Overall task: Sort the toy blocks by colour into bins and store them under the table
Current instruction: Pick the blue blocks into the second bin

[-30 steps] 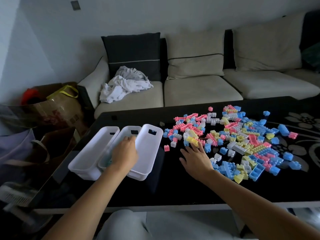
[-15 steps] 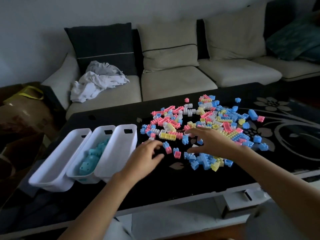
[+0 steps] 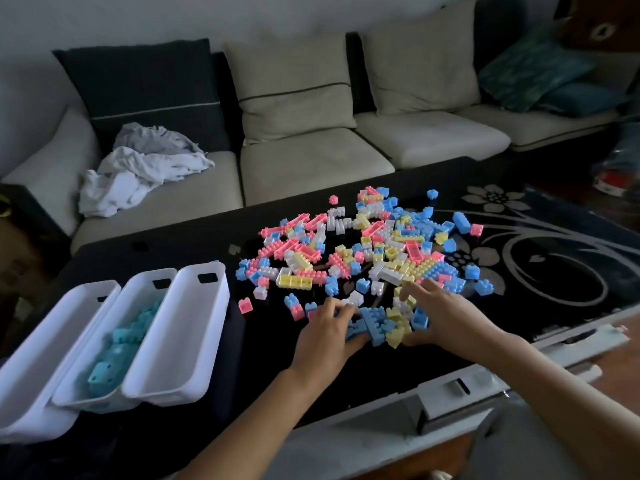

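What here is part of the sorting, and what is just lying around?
Part of the job: blocks; three white bins, the middle one holding blue blocks; table.
Lying about: sofa; cushions; crumpled cloth.

The room is dim. Behind the black glass table (image 3: 194, 244), which has a grey flower pattern, a beige sofa (image 3: 311, 168) stands against a pale wall (image 3: 242, 15). On it lean one dark cushion (image 3: 145, 84), two beige cushions (image 3: 294, 88) and a teal cushion (image 3: 533, 74). Crumpled white cloths (image 3: 138, 174) lie on the left seat.
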`<state>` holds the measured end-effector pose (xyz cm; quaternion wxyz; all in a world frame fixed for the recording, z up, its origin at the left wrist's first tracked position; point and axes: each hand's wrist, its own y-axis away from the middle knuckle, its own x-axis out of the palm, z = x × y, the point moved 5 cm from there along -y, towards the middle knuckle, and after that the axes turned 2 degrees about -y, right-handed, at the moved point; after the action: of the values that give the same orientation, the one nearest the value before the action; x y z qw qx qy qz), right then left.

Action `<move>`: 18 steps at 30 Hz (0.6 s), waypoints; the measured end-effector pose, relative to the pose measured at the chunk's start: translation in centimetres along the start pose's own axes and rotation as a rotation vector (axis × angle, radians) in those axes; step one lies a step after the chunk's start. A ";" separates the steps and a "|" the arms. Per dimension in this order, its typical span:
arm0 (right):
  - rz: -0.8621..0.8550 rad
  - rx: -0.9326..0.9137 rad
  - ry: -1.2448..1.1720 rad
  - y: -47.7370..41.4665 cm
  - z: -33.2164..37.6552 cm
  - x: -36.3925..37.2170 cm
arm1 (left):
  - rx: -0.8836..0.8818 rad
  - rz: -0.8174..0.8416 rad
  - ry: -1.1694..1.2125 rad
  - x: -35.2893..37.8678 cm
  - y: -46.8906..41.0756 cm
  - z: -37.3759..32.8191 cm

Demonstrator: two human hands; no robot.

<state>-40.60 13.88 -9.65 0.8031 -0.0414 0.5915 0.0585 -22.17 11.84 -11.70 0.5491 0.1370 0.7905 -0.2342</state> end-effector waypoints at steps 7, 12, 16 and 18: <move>-0.132 -0.003 -0.132 -2.0 -0.7 0.1 | 0.018 -0.035 -0.008 0.1 -1.3 0.9; -0.180 0.000 -0.151 -2.0 -1.0 0.1 | -0.024 -0.093 0.170 -1.0 -1.4 1.2; -0.408 0.064 -0.311 -1.4 -1.4 -1.5 | -0.171 -0.160 0.485 -3.5 -1.5 2.3; -0.429 0.060 -0.347 -1.3 -0.7 -1.9 | -0.462 -0.065 0.980 -3.9 -1.6 3.2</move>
<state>-41.62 12.36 -8.05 0.8874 -0.1311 0.4242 -0.1242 -18.95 8.95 -8.64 0.1247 0.0816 0.9886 0.0201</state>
